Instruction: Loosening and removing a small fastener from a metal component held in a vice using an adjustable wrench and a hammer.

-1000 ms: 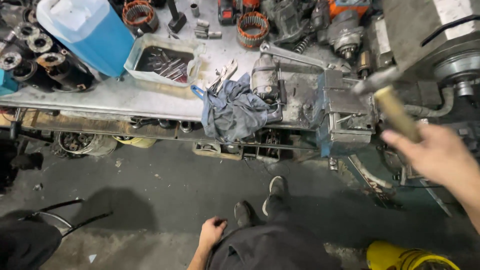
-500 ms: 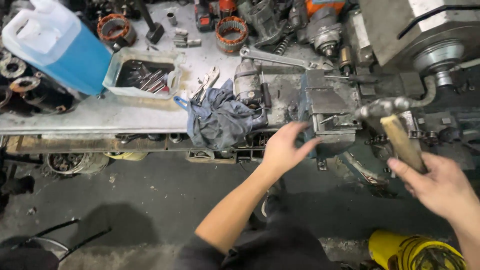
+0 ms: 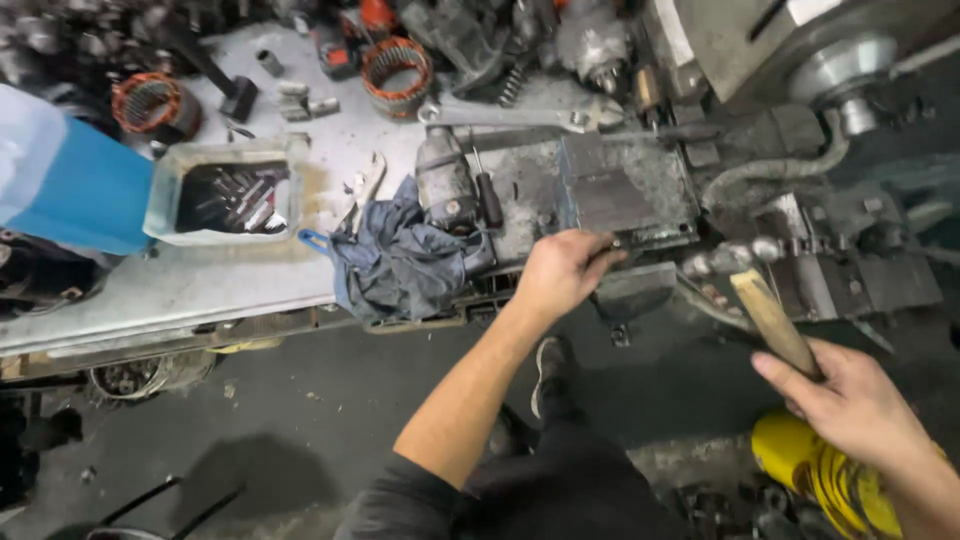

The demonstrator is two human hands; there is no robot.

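Right hand point(image 3: 850, 405) clamped on hammer point(image 3: 765, 310) handle, lower right. Left hand point(image 3: 560, 272) grips vise point(image 3: 625, 200) edge; looks heavy, rigid

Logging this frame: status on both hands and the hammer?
Left hand gripping the front edge of the metal machine block. Right hand shut on wooden hammer handle, head beside the block. Blue rag lies left, apart.

- Two copper-wound coils point(image 3: 397, 68), orange
- One blue jug point(image 3: 70, 180)
- One clear tray point(image 3: 232, 190)
- One blue rag point(image 3: 400, 262)
- One wooden-handled hammer point(image 3: 765, 310)
- Two hands point(image 3: 560, 272)
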